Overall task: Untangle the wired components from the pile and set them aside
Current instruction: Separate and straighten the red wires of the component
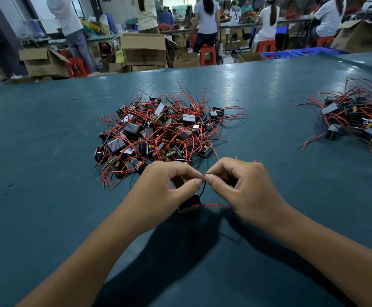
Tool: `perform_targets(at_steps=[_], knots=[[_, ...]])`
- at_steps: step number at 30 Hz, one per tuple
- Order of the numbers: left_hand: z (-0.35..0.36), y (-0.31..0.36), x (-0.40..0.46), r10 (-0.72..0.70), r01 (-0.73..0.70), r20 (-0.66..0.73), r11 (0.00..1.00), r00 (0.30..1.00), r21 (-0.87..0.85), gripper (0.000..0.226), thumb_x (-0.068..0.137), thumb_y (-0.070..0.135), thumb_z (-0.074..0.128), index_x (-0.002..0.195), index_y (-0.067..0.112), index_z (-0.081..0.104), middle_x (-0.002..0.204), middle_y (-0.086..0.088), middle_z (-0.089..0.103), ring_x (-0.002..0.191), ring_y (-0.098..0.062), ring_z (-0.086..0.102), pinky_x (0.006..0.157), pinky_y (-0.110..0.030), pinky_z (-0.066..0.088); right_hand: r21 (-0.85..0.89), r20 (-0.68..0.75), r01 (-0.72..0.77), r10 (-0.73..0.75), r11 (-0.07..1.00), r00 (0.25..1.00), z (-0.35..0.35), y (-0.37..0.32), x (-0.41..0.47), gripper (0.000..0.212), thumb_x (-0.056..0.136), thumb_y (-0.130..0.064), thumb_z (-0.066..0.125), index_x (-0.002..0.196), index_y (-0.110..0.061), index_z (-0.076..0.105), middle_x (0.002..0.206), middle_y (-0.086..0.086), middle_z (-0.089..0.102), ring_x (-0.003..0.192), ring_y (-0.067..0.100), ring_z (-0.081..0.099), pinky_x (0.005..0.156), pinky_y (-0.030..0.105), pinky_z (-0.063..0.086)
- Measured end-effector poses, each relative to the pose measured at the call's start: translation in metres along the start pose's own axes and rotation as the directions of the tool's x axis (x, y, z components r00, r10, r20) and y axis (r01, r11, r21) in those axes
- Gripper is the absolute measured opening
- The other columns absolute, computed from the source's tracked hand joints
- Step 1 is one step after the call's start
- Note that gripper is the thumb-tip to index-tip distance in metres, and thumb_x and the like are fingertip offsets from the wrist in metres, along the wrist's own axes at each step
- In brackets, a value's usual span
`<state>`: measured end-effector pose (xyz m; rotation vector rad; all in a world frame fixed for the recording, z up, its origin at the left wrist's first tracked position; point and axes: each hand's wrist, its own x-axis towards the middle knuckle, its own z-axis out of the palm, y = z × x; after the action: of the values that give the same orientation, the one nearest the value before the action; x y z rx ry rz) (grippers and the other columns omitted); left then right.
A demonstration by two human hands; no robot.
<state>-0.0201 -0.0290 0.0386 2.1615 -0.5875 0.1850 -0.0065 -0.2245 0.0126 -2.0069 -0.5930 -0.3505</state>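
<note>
While both hands work near the pile [158,134] | left hand [169,189] and right hand [242,187] pinch black wire [203,189] of one component [189,204] hanging below | advice: tease wire free slowly, then add right to sorted heap [358,116].

Tangled pile [165,131] at table [47,173] centre; second pile [360,120] well right; one component [189,203] nearest, between both hands, before the pile.

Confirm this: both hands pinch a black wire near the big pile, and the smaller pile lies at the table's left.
Wrong side. In the head view the smaller pile lies at the table's right. Both hands, left and right, do pinch the black wire near the big pile.
</note>
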Motion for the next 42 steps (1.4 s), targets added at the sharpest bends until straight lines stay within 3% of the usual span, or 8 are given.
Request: perform_targets(at_steps=[6, 10, 14, 27, 31, 33, 37, 42], knots=[[-0.012, -0.006, 0.004, 0.239, -0.214, -0.077, 0.946, 0.968, 0.245, 0.015, 0.083, 0.004, 0.078, 0.094, 0.014, 0.075, 0.085, 0.01, 0.062, 0.07, -0.006, 0.053, 0.067, -0.008, 0.037, 0.019, 0.027, 0.01, -0.01, 1.0, 1.0, 0.0, -0.001, 0.0, 0.015, 0.091, -0.012, 0.069, 0.078, -0.017, 0.066, 0.054, -0.012, 0.05, 0.048, 0.004, 0.04, 0.05, 0.014, 0.031], [-0.015, -0.015, 0.007, 0.37, -0.34, -0.041, 0.888, 0.928, 0.308, 0.015, 0.087, 0.022, 0.075, 0.1, 0.016, 0.078, 0.098, 0.005, 0.064, 0.09, -0.012, 0.061, 0.077, -0.03, 0.05, 0.001, 0.062, 0.049, -0.049, 0.999, 0.997, -0.003, -0.002, 0.0, 0.014, 0.091, -0.012, 0.07, 0.078, -0.018, 0.066, 0.053, -0.013, 0.047, 0.048, 0.004, 0.039, 0.05, 0.012, 0.029], [-0.017, -0.02, 0.009, 0.475, -0.419, -0.059, 0.822, 0.878, 0.386, 0.017, 0.09, 0.027, 0.073, 0.103, 0.016, 0.078, 0.1, 0.004, 0.064, 0.091, -0.018, 0.061, 0.075, -0.039, 0.05, 0.018, 0.092, 0.071, -0.073, 0.997, 0.993, -0.004, -0.003, 0.001, 0.014, 0.09, -0.009, 0.07, 0.079, -0.016, 0.066, 0.055, -0.017, 0.05, 0.049, 0.002, 0.043, 0.053, 0.008, 0.03], [-0.015, -0.014, 0.008, 0.523, -0.478, 0.071, 0.706, 0.85, 0.522, 0.023, 0.1, 0.029, 0.058, 0.096, 0.013, 0.074, 0.094, -0.002, 0.065, 0.084, -0.024, 0.06, 0.063, -0.042, 0.05, 0.041, 0.131, 0.138, -0.142, 0.99, 0.981, -0.003, -0.002, 0.0, 0.012, 0.091, -0.012, 0.068, 0.084, -0.021, 0.067, 0.058, -0.019, 0.052, 0.049, 0.001, 0.045, 0.053, 0.005, 0.029], [-0.008, -0.011, 0.005, 0.449, -0.433, 0.08, 0.775, 0.89, 0.461, 0.023, 0.104, 0.027, 0.048, 0.096, 0.012, 0.064, 0.093, 0.002, 0.057, 0.082, -0.017, 0.053, 0.065, -0.039, 0.048, 0.006, 0.111, 0.165, -0.165, 0.986, 0.98, -0.003, -0.004, 0.0, 0.016, 0.091, -0.01, 0.069, 0.083, -0.022, 0.065, 0.058, -0.02, 0.051, 0.049, 0.0, 0.044, 0.053, 0.005, 0.029], [-0.005, -0.008, 0.003, 0.37, -0.365, 0.067, 0.843, 0.927, 0.396, 0.019, 0.103, 0.025, 0.046, 0.094, 0.015, 0.059, 0.089, 0.011, 0.048, 0.079, -0.004, 0.044, 0.065, -0.028, 0.041, -0.019, 0.097, 0.186, -0.184, 0.982, 0.978, -0.002, -0.006, -0.001, 0.015, 0.09, -0.009, 0.069, 0.082, -0.021, 0.065, 0.057, -0.02, 0.05, 0.05, -0.001, 0.045, 0.054, 0.004, 0.029], [0.002, -0.001, 0.001, 0.177, -0.177, 0.017, 0.966, 0.984, 0.188, 0.015, 0.099, 0.016, 0.052, 0.084, 0.019, 0.054, 0.075, 0.017, 0.045, 0.069, 0.001, 0.044, 0.063, -0.012, 0.032, -0.068, 0.056, 0.21, -0.206, 0.975, 0.977, 0.001, -0.007, -0.001, 0.01, 0.088, -0.007, 0.07, 0.081, -0.014, 0.067, 0.056, -0.022, 0.047, 0.051, -0.001, 0.045, 0.054, 0.005, 0.029], [0.008, 0.005, 0.0, -0.048, 0.046, 0.02, 0.997, 0.999, 0.057, 0.025, 0.101, 0.017, 0.052, 0.076, 0.019, 0.052, 0.062, 0.016, 0.047, 0.055, -0.004, 0.039, 0.053, -0.017, 0.03, -0.1, 0.049, 0.217, -0.213, 0.971, 0.976, 0.001, -0.007, -0.003, 0.009, 0.088, -0.005, 0.071, 0.082, -0.012, 0.068, 0.059, -0.022, 0.053, 0.055, -0.003, 0.049, 0.056, 0.004, 0.031]])
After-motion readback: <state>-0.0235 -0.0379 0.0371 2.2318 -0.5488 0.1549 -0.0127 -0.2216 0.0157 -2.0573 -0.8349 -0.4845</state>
